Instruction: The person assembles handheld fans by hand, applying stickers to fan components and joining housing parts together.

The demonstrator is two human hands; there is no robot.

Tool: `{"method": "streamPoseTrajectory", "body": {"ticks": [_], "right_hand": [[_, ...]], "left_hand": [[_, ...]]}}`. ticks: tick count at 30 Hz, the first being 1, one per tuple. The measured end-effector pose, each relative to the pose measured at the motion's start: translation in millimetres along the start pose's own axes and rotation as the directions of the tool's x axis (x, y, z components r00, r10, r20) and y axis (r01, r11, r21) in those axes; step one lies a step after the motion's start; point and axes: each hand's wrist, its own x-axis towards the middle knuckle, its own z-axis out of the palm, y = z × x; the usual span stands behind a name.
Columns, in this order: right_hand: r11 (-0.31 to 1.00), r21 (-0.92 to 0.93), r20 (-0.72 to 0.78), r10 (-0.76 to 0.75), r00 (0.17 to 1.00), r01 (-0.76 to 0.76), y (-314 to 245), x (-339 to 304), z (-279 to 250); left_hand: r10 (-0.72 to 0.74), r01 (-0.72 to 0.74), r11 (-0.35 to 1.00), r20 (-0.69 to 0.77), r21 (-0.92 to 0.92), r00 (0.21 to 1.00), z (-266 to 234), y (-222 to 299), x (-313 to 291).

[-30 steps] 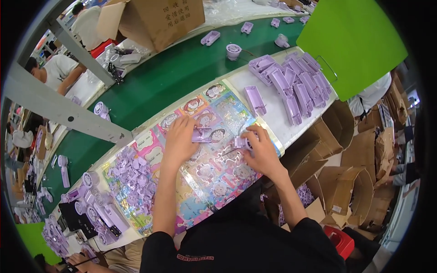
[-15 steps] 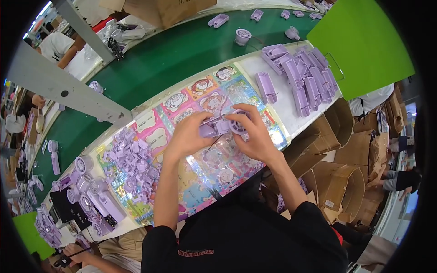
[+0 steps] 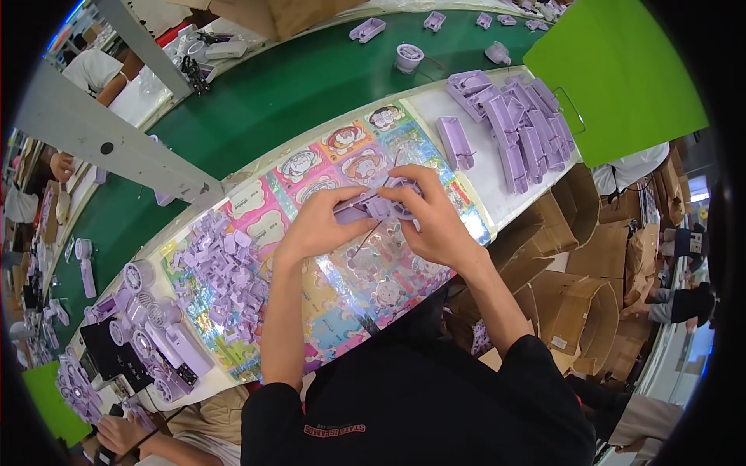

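Both hands work on a small light-purple handheld fan [image 3: 378, 206] above the patterned mat. My left hand [image 3: 317, 224] is closed around its handle end, thumb below and fingers above. My right hand [image 3: 437, 224] grips the round, slotted head, its fingers bent over the top and covering much of it. A thin dark wire sticks out below the fan, and another thin strand rises above it. Left of my left forearm lies a heap of small purple plastic parts [image 3: 221, 268].
Purple handle shells [image 3: 513, 128] are piled at the right beside a bright green panel [image 3: 614, 78]. A green conveyor belt [image 3: 264, 116] carrying purple parts curves beyond the mat. A grey post [image 3: 116, 151] rises at left. Cardboard boxes [image 3: 571, 318] stand at right. A co-worker's hand [image 3: 118, 433] shows lower left.
My right fingers have shifted and now cover more of the fan's head, which has turned slightly. Parts on the belt have moved a little left. The co-worker's hand at lower left has moved.
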Motion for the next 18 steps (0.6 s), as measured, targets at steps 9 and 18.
{"method": "streamPoseTrajectory", "body": {"ticks": [9,18], "right_hand": [[0.999,-0.042,-0.102,-0.026,0.994,0.022,-9,10,11],[0.991,-0.106,-0.582,0.005,0.813,-0.082,-18,20,40]], "left_hand": [[-0.007,0.005,1.000,-0.121,-0.017,0.993,0,1,1],[-0.119,0.017,0.968,-0.399,-0.250,0.909,-7,-4,-1]]}}
